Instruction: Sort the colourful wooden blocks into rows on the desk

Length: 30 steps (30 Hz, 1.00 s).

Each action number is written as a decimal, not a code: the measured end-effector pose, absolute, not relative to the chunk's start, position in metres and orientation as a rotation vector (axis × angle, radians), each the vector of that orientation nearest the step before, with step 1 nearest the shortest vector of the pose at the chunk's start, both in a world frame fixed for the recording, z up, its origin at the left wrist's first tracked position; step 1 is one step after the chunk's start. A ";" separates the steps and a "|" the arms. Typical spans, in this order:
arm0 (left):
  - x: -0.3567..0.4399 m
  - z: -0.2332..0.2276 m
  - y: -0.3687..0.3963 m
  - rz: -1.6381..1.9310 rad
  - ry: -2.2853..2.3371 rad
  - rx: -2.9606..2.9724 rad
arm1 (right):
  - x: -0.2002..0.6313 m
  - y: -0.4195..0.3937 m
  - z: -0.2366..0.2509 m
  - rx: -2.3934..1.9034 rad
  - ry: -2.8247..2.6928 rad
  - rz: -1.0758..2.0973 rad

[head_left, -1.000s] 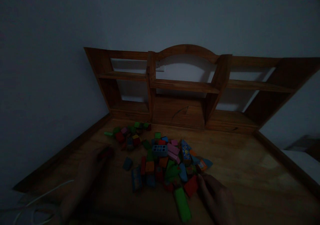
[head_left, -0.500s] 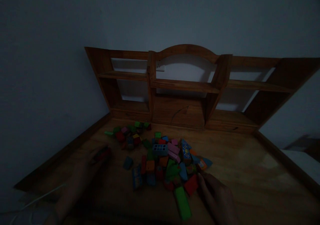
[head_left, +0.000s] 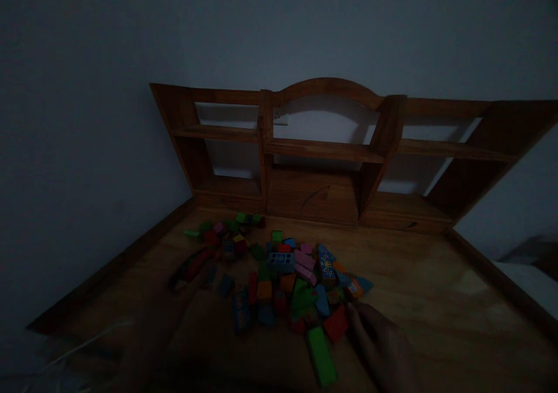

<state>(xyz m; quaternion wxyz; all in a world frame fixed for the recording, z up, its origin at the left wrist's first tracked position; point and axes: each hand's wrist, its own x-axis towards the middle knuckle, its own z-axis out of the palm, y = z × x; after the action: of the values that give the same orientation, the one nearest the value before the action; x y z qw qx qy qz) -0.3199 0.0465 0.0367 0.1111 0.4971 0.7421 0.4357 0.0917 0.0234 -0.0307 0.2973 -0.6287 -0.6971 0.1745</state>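
In the head view the scene is very dark, and a heap of small coloured blocks [head_left: 279, 277] lies spread on the wooden worktop [head_left: 418, 300], in front of a low wooden shelf unit [head_left: 322, 149] that stands against the wall. The right hand [head_left: 383, 346] rests on the worktop at the near right edge of the heap, its fingertips touching a red block [head_left: 335, 324]; the fingers look loosely extended and not closed around anything, and a long green block [head_left: 321, 355] lies just beside it on the left. The left hand [head_left: 187, 288] reaches forward on the left side of the heap and seems to be closed around a dark red elongated piece [head_left: 194, 264], held a little above the surface, but the light is too weak to tell how the fingers grip it. A smaller group of blocks [head_left: 226, 233] lies farther back on the left, near the shelf unit, and a white cable [head_left: 82, 340] runs over the near left corner of the worktop. As for the progress, I judge that the work is only at its beginning: nearly all blocks lie loose and mixed, nothing stacked or sorted is visible, and only one piece is lifted
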 end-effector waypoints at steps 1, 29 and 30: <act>-0.297 0.044 0.045 1.177 2.156 1.445 | 0.092 0.023 -0.030 -1.677 -1.851 0.463; -0.108 0.005 0.057 1.022 1.360 1.976 | 0.092 0.023 -0.031 -1.648 -1.852 0.471; -0.107 0.006 0.055 1.001 1.366 2.019 | 0.092 0.023 -0.031 -1.651 -1.850 0.463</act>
<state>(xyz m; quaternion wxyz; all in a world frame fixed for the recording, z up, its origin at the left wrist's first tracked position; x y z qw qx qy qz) -0.1072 0.0552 0.0057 0.2502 0.7418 0.5019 0.3678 0.0919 0.0227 -0.0308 0.3045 -0.6233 -0.6987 0.1750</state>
